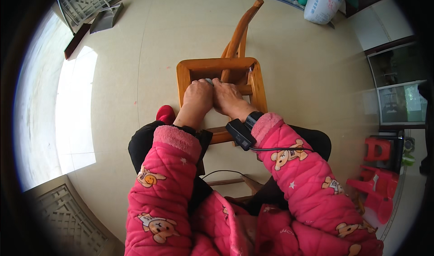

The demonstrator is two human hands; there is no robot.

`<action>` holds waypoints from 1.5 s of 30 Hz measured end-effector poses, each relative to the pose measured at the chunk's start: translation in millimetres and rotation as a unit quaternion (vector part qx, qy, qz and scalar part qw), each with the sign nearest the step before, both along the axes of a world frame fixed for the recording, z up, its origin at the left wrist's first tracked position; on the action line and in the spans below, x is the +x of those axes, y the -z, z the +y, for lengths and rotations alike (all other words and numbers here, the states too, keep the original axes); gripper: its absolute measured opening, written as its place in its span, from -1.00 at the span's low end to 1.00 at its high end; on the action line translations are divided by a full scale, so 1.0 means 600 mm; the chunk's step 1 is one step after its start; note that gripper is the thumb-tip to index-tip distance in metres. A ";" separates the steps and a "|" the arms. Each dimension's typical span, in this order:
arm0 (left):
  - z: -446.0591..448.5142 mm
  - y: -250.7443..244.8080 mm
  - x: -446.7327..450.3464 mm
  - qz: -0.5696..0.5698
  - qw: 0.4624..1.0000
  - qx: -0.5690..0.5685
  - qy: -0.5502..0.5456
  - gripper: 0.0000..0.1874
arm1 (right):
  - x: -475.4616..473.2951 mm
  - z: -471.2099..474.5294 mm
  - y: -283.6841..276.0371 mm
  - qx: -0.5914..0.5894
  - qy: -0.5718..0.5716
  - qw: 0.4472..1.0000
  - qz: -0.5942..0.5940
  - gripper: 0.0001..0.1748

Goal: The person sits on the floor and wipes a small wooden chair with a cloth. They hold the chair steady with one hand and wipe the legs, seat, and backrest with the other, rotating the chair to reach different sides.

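Note:
A wooden chair, its seat an open frame, lies or stands in front of me. My left hand and my right hand meet over the frame's opening, fingers curled and knuckles close together. Between them peeks a small bit of greyish material, perhaps cloth, mostly hidden by the fingers; which hand grips it is not clear. A curved wooden chair part extends beyond the frame's far rail. Black straps circle both wrists, and a black device with a cable sits at the right one.
A dustpan and a broom are at the upper left. Stuffed bags, one a white printed sack, lie at the upper right. Red plastic stools stand at the right. A cable and wooden bars are between my legs.

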State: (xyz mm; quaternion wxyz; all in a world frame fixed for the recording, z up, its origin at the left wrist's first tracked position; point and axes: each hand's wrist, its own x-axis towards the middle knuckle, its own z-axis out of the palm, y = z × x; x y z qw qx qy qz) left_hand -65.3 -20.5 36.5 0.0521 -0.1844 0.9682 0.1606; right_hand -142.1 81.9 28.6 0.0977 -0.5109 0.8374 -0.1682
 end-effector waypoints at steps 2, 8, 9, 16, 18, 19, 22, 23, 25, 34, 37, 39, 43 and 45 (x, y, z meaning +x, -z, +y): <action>0.007 0.002 0.002 0.019 1.000 -0.024 -0.004 -0.81 | 0.010 0.006 0.002 -0.034 0.008 0.999 0.009 -0.71; 0.040 0.019 0.016 0.086 0.992 -0.013 -0.096 -0.79 | 0.033 0.026 0.013 -0.113 0.051 0.992 0.009 -0.62; 0.049 0.022 0.017 0.095 0.988 0.003 -0.118 -0.78 | 0.030 0.028 0.016 -0.119 0.061 0.991 0.005 -0.60; 0.096 0.045 -0.001 0.150 0.987 0.055 -0.026 -0.57 | 0.002 0.097 0.018 0.005 0.021 0.995 0.102 -0.50; 0.103 0.050 -0.010 0.152 0.983 0.098 0.014 -0.44 | -0.003 0.112 0.016 0.045 0.042 0.993 0.104 -0.48; 0.106 0.051 -0.014 0.179 0.978 0.097 0.038 -0.42 | -0.005 0.118 0.016 0.052 0.054 0.991 0.113 -0.49; 0.112 0.051 -0.021 0.192 0.971 0.111 0.086 -0.35 | -0.008 0.128 0.014 0.069 0.077 0.986 0.132 -0.48; 0.112 0.050 -0.023 0.206 0.968 0.110 0.088 -0.36 | -0.010 0.129 0.013 0.069 0.078 0.985 0.134 -0.45; 0.111 0.047 -0.027 0.198 0.970 0.106 0.094 -0.39 | -0.015 0.128 0.010 0.102 0.093 0.983 0.122 -0.39; 0.090 0.038 -0.049 0.168 0.975 0.122 0.076 -0.52 | -0.079 0.077 -0.020 0.109 0.076 0.991 0.034 -0.72; 0.080 0.033 -0.062 0.166 0.973 0.143 0.067 -0.56 | -0.104 0.069 -0.021 0.151 0.054 0.987 -0.023 -0.76; 0.079 0.030 -0.067 0.153 0.976 0.142 0.066 -0.55 | -0.116 0.063 -0.018 0.160 0.080 0.983 -0.046 -0.77; 0.084 0.026 -0.072 0.158 0.974 0.155 0.042 -0.56 | -0.137 0.049 -0.019 0.198 0.116 0.970 -0.084 -0.70; 0.084 0.025 -0.073 0.169 0.974 0.150 0.032 -0.54 | -0.138 0.040 -0.020 0.169 0.177 0.965 -0.095 -0.66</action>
